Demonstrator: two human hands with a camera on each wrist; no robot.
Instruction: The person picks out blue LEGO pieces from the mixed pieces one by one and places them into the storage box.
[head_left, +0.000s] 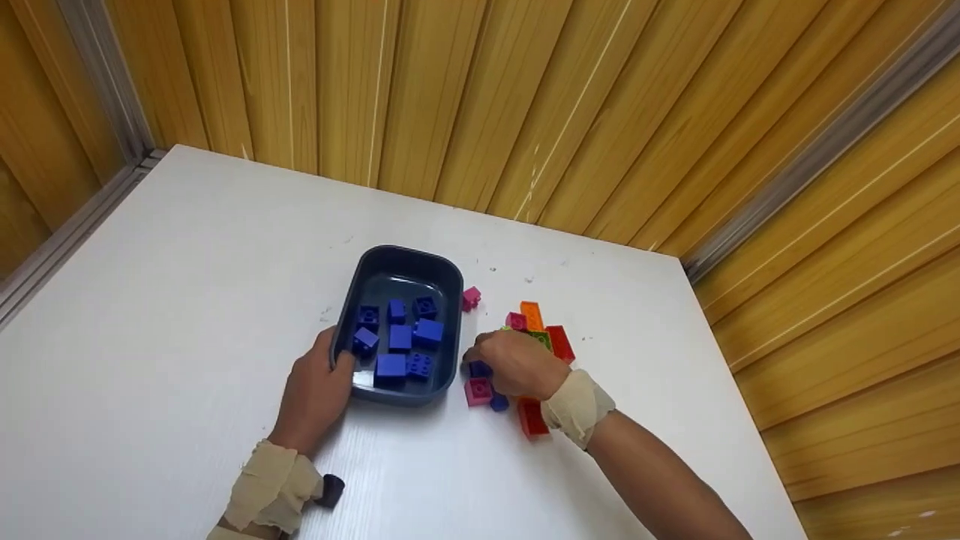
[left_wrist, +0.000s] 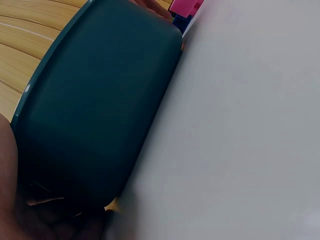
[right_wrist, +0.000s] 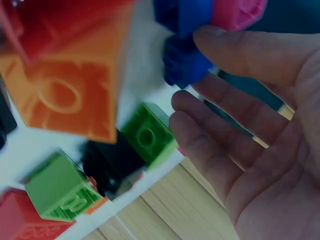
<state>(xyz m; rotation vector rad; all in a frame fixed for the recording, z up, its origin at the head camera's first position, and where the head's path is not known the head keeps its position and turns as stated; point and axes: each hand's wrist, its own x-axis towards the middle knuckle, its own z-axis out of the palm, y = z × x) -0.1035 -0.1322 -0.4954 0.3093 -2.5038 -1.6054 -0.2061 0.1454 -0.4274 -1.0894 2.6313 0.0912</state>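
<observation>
My left hand [head_left: 315, 394] grips the near left rim of a dark blue-green plastic tub [head_left: 411, 397], thumb over the edge. Several blue toy building bricks [head_left: 400, 337] lie inside the tub. To the tub's right, my right hand [head_left: 523, 362] is among loose bricks. In the right wrist view its thumb and index finger pinch a blue brick [right_wrist: 186, 61], while the other fingers stay extended. Another blue brick [right_wrist: 182, 15] and a pink brick [right_wrist: 239, 14] are right beside the thumb. The left wrist view shows mostly the tub's outer wall [left_wrist: 100, 100].
Around the right hand lie red [head_left: 533, 418], orange [head_left: 532, 315], green [head_left: 541, 341] and pink bricks [head_left: 478, 391]. One pink brick [head_left: 471, 298] sits near the tub's right side. The white table [head_left: 225, 300] meets wood-patterned walls [head_left: 420, 90] at the back and right.
</observation>
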